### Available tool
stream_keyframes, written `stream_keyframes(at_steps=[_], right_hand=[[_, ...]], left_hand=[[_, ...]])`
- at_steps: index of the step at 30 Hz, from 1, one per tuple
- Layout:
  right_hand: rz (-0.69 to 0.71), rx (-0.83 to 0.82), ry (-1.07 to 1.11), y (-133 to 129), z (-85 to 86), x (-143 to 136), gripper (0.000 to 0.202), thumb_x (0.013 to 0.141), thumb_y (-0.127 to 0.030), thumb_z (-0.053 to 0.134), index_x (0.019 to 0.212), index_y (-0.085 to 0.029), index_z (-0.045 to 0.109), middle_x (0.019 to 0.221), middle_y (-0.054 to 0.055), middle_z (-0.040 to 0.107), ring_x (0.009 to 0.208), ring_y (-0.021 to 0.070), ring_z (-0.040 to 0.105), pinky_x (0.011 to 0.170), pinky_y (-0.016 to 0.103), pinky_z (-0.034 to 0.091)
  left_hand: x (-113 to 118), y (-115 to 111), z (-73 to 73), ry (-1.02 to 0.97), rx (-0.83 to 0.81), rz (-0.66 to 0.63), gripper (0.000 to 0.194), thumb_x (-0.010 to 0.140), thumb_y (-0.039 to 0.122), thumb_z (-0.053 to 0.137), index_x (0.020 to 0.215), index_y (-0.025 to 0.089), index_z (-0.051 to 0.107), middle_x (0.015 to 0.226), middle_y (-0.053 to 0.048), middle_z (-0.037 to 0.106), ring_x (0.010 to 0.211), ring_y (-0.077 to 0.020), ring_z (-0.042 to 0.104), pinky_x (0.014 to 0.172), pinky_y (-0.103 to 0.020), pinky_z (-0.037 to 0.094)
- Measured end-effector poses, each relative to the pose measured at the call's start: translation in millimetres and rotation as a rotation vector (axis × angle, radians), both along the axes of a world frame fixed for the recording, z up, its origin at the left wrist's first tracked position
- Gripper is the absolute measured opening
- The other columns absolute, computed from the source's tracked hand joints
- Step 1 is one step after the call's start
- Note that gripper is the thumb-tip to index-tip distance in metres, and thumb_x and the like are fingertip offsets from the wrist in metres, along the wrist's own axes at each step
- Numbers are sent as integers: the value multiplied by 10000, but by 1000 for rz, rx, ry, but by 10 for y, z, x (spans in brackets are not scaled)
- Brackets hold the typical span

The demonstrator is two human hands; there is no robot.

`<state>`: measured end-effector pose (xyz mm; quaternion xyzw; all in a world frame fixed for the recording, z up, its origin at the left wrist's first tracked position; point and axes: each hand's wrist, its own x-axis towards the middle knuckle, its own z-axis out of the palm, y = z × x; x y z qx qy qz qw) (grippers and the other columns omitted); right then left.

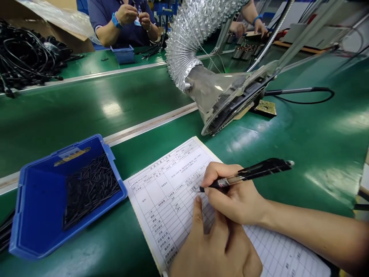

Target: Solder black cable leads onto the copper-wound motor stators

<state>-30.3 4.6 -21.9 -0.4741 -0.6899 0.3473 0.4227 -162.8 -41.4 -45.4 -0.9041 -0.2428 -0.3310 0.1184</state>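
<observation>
A black pen (245,173) is gripped in my right hand (242,200), its tip touching a printed form (155,204) where handwritten entries fill some cells. My left hand (216,246) lies on the sheet below the pen tip, index finger stretched out and the other fingers partly bent, holding nothing. The form lies tilted on the green work surface, and its lower right part passes under both hands and my right forearm. To the left of the paper stands a blue bin (37,215) containing many short black tube-like pieces (89,188).
A silver flexible duct (187,42) with a clear hood (219,88) hangs beyond the paper. Behind it runs a green conveyor belt (86,100). Black cables (29,54) are heaped at far left. Across the belt, a person (121,23) handles something small near a little blue bin (123,55).
</observation>
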Motion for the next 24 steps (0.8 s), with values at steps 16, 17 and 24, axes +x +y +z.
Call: stream_keyframes(at_steps=[16,17,24], right_hand=[[43,46,0,15,-10,-6,91,648,-84,505,652,-161,554,529,-53,474,443,66,373,417,189,308],[43,45,2,14,-8,-8,92,648,-84,502,651,-161,552,528,-54,471,442,65,371,416,188,307],[49,48,-6,5,-15,2,87,656,-96,502,660,-164,557,530,-45,492,439,72,387,410,193,315]], left_hand=[[36,-86,-97,-29,-4,26,60,781,104,554,770,160,572,758,-14,672,740,-265,662,889,-554,451],[33,-77,-86,-26,-2,23,65,781,99,549,767,160,570,754,-14,672,732,-261,661,885,-551,452],[3,-38,-2,15,13,5,81,789,91,533,766,162,562,752,-7,672,709,-260,667,872,-544,444]])
